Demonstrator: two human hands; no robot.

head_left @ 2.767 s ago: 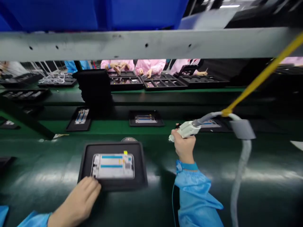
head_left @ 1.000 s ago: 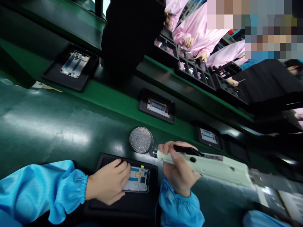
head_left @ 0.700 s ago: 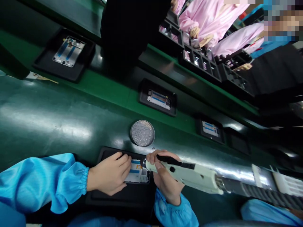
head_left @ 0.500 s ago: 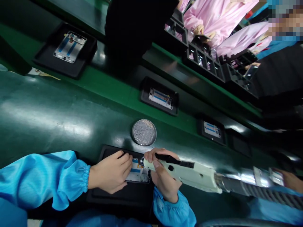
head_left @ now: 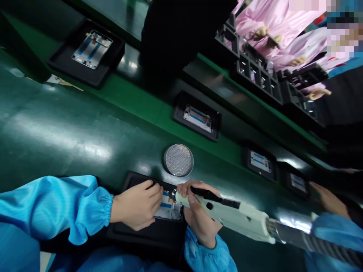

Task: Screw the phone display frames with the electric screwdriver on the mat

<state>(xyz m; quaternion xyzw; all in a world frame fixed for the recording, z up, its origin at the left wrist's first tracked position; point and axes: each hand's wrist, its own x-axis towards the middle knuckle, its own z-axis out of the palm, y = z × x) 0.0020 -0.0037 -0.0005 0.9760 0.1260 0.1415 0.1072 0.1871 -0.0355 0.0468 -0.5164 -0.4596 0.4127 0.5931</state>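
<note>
Green belt point(head_left: 56, 132) holds a mesh disc point(head_left: 178, 160) beside the screwdriver point(head_left: 235, 215).

Past the black tray point(head_left: 147, 236), a round mesh dish point(head_left: 178, 160) blocks the forward path.

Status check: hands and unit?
Left hand pressing phone frame in black tray. Right hand gripping electric screwdriver, tip over frame. Round mesh dish beside tray.

Green conveyor belt point(head_left: 56, 136), black trays point(head_left: 93, 78)
</note>
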